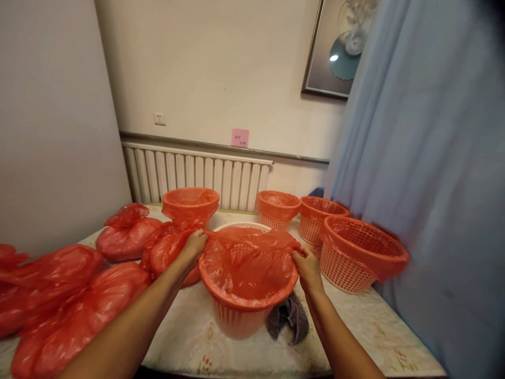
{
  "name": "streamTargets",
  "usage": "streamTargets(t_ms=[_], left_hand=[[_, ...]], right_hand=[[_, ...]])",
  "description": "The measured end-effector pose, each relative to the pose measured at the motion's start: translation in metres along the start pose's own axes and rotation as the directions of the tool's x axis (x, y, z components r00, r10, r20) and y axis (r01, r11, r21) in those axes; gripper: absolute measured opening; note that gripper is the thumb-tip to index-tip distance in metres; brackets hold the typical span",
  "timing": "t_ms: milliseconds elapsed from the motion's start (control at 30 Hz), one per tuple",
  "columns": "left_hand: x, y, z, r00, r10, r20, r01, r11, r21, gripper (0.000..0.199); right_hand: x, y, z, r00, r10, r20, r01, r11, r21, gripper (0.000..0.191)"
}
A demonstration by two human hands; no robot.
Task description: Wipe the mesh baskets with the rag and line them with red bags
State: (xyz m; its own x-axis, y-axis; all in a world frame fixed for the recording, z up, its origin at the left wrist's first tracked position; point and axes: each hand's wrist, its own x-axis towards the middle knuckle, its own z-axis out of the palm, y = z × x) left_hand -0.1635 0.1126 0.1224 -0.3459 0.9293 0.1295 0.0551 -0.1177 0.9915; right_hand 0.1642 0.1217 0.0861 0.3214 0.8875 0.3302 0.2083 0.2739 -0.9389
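A white slotted plastic basket [236, 318] stands upright in front of me on the table. A red plastic bag [248, 263] lines its inside, and the near part of the bag is folded over the rim. My left hand [196, 246] pinches the bag's far edge at the left. At the right, my right hand [308, 267] grips the same edge between thumb and fingers. Between the two hands the bag's edge is stretched taut, and part of the white far rim shows bare behind it.
Baskets lined with red bags stand behind and to the right, the nearest a large basket [349, 266]. Several filled, tied red bags [128, 237] lie at the left. A dark grey cloth [290, 318] lies by the basket. A blue curtain [426, 158] hangs at the right.
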Motion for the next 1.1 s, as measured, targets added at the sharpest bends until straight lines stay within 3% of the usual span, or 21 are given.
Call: streamTargets(t_ms=[167,300,400,467,567,667,767,900,1100], left_hand=[[-0.020,-0.006,-0.021,0.999,0.049,0.009,-0.050,0.976,0.212,0.010],[-0.022,0.001,-0.031,0.976,0.218,0.003,-0.203,0.900,0.386,0.030],[-0.025,0.015,-0.030,0.927,0.356,0.123,-0.373,0.826,0.422,0.050],[-0.029,0.024,-0.027,0.881,0.412,0.234,-0.473,0.783,0.404,0.051],[-0.035,0.033,-0.023,0.829,0.441,0.344,-0.551,0.751,0.364,0.040],[-0.035,0.034,-0.020,0.831,0.426,0.357,-0.542,0.764,0.351,0.024],[-0.030,0.031,-0.019,0.870,0.398,0.291,-0.485,0.794,0.367,0.012],[-0.013,0.030,-0.016,0.919,0.361,0.160,-0.395,0.827,0.401,0.021],[0.017,0.021,-0.015,0.982,0.186,0.031,-0.181,0.884,0.430,0.020]], right_hand=[[-0.020,-0.009,-0.008,0.996,0.065,0.068,-0.068,0.996,0.049,0.032],[-0.024,-0.011,-0.014,0.999,-0.013,0.040,0.018,0.991,-0.134,0.027],[-0.025,-0.013,-0.017,0.987,-0.151,-0.051,0.132,0.954,-0.269,0.026],[-0.024,-0.015,-0.019,0.966,-0.246,-0.085,0.208,0.926,-0.314,0.033],[-0.020,-0.020,-0.021,0.922,-0.384,-0.041,0.353,0.881,-0.315,0.051],[-0.012,-0.025,-0.021,0.859,-0.501,0.109,0.512,0.824,-0.243,0.043],[-0.002,-0.033,-0.016,0.832,-0.503,0.233,0.539,0.833,-0.127,0.027],[0.011,-0.042,-0.005,0.893,-0.331,0.306,0.380,0.918,-0.114,0.025],[0.040,-0.038,0.011,0.947,-0.188,0.260,0.244,0.948,-0.202,0.024]])
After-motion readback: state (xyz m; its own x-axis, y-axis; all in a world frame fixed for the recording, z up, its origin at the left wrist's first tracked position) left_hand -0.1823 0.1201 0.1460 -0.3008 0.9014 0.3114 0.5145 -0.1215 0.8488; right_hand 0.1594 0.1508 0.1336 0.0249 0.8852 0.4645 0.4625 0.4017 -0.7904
